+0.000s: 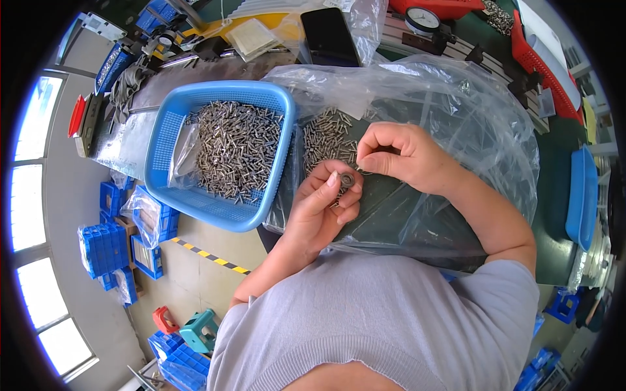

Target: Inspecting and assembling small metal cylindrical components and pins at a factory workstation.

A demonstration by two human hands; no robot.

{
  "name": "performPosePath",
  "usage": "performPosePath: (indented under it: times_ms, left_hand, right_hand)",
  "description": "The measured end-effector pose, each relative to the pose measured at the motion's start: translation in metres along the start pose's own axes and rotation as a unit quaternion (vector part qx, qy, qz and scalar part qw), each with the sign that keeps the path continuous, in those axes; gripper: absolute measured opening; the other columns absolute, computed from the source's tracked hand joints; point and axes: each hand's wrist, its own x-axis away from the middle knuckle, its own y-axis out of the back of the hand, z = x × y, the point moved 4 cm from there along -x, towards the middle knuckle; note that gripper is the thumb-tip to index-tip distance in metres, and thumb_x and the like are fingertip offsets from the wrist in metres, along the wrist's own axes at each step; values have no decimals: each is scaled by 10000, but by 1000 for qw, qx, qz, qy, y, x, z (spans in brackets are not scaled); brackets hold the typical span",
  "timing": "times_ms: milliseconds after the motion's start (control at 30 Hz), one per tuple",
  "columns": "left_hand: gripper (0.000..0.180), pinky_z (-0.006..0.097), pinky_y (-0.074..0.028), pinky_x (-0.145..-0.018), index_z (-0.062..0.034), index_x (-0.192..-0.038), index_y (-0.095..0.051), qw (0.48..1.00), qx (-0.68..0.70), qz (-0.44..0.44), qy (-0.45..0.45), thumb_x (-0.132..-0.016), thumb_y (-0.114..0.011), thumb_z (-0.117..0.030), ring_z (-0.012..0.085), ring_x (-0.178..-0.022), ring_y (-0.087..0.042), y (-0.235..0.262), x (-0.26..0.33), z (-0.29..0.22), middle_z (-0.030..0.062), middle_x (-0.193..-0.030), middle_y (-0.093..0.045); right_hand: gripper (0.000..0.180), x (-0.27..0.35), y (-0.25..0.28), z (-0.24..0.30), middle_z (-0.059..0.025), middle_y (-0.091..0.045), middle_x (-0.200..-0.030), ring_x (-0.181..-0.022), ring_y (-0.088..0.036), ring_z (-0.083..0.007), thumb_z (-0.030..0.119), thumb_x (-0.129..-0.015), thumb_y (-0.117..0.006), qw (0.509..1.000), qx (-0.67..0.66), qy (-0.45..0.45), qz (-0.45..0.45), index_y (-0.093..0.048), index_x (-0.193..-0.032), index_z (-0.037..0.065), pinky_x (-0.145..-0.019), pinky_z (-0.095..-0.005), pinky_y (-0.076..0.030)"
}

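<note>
My left hand [319, 203] is closed around a small round metal ring gauge [347, 180], its thumb and fingers pressing the rim. Just to the right, my right hand [407, 156] pinches with thumb and forefinger; a thin sliver of metal shows at the fingertips, too small to name surely. Both hands hover over the bench close together. Behind them a loose heap of small metal pins [328, 137] lies on clear plastic sheeting [450, 98]. Left of the hands, a blue plastic basket [282, 107] holds a large pile of similar pins [238, 146] and a clear bag [185, 153].
A black phone [330, 38] lies at the back. A dial gauge [422, 21] stands at the back right, near a red basket [544, 72]. A blue tray [581, 199] sits at the right edge. Blue crates [104, 251] and a green stool [200, 330] stand on the floor.
</note>
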Motion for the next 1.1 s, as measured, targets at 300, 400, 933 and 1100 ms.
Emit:
performPosePath:
  times_ms: [300, 400, 933, 1100]
  left_hand:
    - [176, 202, -333, -517, -75, -1030, -526, 999, -19, -36, 14, -940, -557, -223, 70, -642, -405, -2, 1, 1, 63, -900, -565]
    - [178, 200, -327, -515, -76, -1030, -526, 999, -24, -25, 15, -939, -559, -225, 68, -639, -398, -2, -1, 1, 59, -886, -562]
    - [243, 193, -300, -487, -62, -1046, -544, 998, -4, -41, 39, -931, -570, -274, 67, -609, -364, -2, -2, 2, 31, -851, -541]
    - [237, 206, -334, -521, -68, -1068, -548, 999, -16, -35, 2, -943, -548, -269, 86, -660, -404, 0, -1, 3, 48, -882, -552]
  right_hand:
    - [113, 2, -12, 1, -5, -572, -799, -745, -538, -83, 121, -859, -659, 997, -72, -12, 13, -600, -857, 26, -678, -234, -431]
    - [107, 2, -12, 1, -9, -569, -802, -735, -541, -93, 109, -842, -670, 999, -39, 18, 7, -602, -861, 28, -674, -236, -432]
    - [144, 0, -11, 1, -37, -553, -877, -782, -539, -139, 64, -752, -724, 992, 54, 104, -44, -604, -832, 50, -671, -251, -429]
    - [99, 2, -8, 5, -35, -561, -850, -780, -547, -141, 74, -789, -700, 989, 57, 136, -31, -609, -808, 41, -672, -264, -436]
